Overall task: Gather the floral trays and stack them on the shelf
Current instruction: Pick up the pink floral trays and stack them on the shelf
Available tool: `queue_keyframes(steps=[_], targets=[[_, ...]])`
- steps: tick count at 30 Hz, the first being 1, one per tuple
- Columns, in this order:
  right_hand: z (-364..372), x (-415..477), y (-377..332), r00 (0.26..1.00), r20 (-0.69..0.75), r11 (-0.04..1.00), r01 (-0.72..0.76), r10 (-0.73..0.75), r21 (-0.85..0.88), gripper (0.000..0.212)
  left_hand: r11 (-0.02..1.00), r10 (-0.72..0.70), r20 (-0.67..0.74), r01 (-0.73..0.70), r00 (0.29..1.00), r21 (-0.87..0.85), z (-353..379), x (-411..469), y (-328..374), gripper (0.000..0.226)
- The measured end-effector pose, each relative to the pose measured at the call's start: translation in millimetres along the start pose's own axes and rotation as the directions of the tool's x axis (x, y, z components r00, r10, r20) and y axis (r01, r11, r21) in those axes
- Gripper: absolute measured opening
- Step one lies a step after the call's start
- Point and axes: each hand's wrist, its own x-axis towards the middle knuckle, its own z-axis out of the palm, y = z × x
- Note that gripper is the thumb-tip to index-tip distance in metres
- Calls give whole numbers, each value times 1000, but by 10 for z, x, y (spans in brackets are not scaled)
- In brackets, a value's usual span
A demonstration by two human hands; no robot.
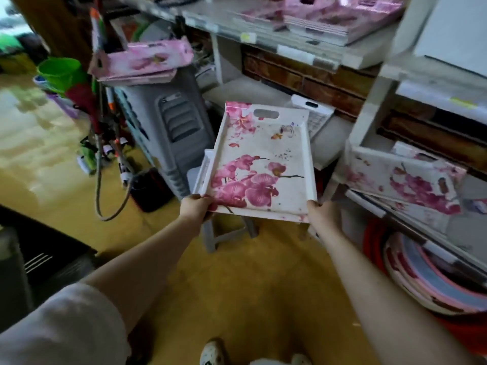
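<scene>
A white floral tray (263,159) with pink orchids and a slot handle at its far end hangs level in front of me. My left hand (195,206) grips its near left corner and my right hand (320,214) grips its near right corner. More floral trays (342,17) lie stacked on the upper shelf (290,46). Another pile of floral trays (147,60) rests on a grey bin at the left. Two floral trays (405,180) lean on the lower shelf at the right.
A grey ribbed bin (171,127) stands left of the held tray, with a grey stool (226,233) below it. Brown boxes (308,80) fill the middle shelf. Round plastic basins (427,275) sit low right. Green buckets (60,72) and mops stand far left on the yellow floor.
</scene>
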Motion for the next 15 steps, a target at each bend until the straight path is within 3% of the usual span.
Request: queue_keyframes(steps=[7, 11, 15], targets=[[1057, -519, -788, 997, 24, 992, 82, -80, -99, 36, 995, 100, -76, -100, 992, 3, -1328, 392, 366, 20], [1356, -630, -1107, 992, 19, 990, 128, -127, -56, 35, 993, 110, -80, -113, 991, -36, -1735, 490, 505, 1], [1495, -711, -1254, 986, 24, 983, 168, -167, -72, 25, 988, 152, -54, -151, 987, 7, -1950, 621, 603, 12]])
